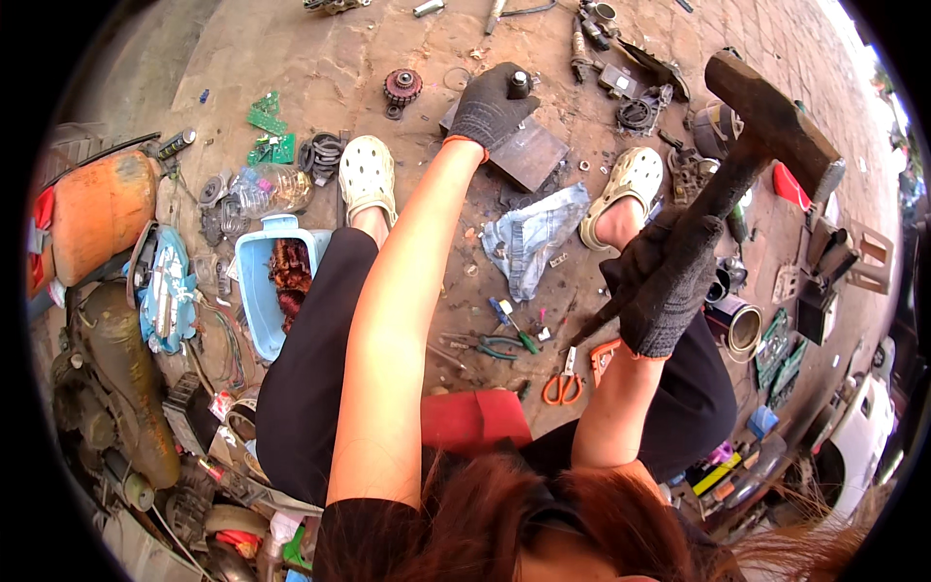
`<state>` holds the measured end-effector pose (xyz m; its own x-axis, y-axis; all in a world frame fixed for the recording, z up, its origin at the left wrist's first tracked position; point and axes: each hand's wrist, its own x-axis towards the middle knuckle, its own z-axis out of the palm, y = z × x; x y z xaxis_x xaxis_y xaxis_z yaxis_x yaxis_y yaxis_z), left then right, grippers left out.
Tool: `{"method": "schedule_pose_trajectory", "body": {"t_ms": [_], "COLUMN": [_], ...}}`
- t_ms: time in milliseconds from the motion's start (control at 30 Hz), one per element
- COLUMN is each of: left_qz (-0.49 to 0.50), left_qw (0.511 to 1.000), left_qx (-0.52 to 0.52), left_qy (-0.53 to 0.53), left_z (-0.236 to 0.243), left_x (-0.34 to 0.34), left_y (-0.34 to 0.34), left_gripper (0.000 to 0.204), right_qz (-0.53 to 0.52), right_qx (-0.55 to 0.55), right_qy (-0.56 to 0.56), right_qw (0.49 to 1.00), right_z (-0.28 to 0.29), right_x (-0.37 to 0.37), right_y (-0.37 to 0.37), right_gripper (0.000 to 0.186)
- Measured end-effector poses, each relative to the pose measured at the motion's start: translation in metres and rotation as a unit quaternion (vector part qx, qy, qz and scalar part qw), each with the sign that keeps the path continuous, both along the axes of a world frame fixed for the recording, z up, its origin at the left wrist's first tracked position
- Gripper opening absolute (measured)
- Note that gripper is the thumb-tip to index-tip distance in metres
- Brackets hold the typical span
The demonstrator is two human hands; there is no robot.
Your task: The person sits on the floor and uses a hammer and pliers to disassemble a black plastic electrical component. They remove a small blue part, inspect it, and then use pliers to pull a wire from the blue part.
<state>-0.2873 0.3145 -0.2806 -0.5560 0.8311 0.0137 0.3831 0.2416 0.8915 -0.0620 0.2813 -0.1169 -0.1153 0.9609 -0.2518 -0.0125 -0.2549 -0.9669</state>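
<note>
Two gloved hands work: the right hand grips a heavy hammer low on its handle, raised high. The left hand pinches a small hard metal part on a block.

Scrap-crowded ground around steel block

blue tub w/ copper windings | orange scissors | green pliers | rag | gear

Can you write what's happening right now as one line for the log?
left gloved hand: holds small dark metal part on grey steel plate | right gloved hand: grips raised rusty hammer
</note>
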Motion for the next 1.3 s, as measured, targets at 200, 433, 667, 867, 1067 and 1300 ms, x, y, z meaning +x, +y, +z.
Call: {"method": "schedule_pose_trajectory", "body": {"t_ms": [200,433,667,867,1067,1300], "left_qz": [-0.033,-0.048,0.049,-0.016,0.021,0.069], "left_qw": [0.999,0.999,0.998,0.999,0.997,0.989], "left_qx": [-0.022,-0.006,0.019,0.014,0.026,0.075], "left_qy": [0.006,-0.009,-0.033,-0.036,-0.065,-0.109], "left_z": [0.005,-0.008,-0.025,-0.018,0.015,0.002], "left_x": [-0.003,-0.004,0.002,-0.007,-0.033,-0.032], "left_y": [0.001,0.005,0.002,-0.013,-0.014,-0.04], "left_gripper": [0.031,0.034,0.022,0.027,0.032,0.029], "right_qz": [0.002,-0.005,0.253,0.145,0.13,0.139], "right_qx": [0.027,0.01,0.08,0.051,0.062,-0.038], "right_qy": [0.028,0.047,-0.33,-0.125,-0.133,-0.083], "right_qw": [0.999,0.999,0.906,0.98,0.981,0.986], "right_z": [0.013,0.033,-0.095,-0.043,-0.003,-0.028], "right_x": [-0.001,-0.013,-0.021,-0.017,-0.019,-0.018], "right_y": [-0.001,-0.006,0.028,0.016,0.008,-0.001], "right_gripper": [0.046,0.058,0.041,0.041,0.041,0.035]}}
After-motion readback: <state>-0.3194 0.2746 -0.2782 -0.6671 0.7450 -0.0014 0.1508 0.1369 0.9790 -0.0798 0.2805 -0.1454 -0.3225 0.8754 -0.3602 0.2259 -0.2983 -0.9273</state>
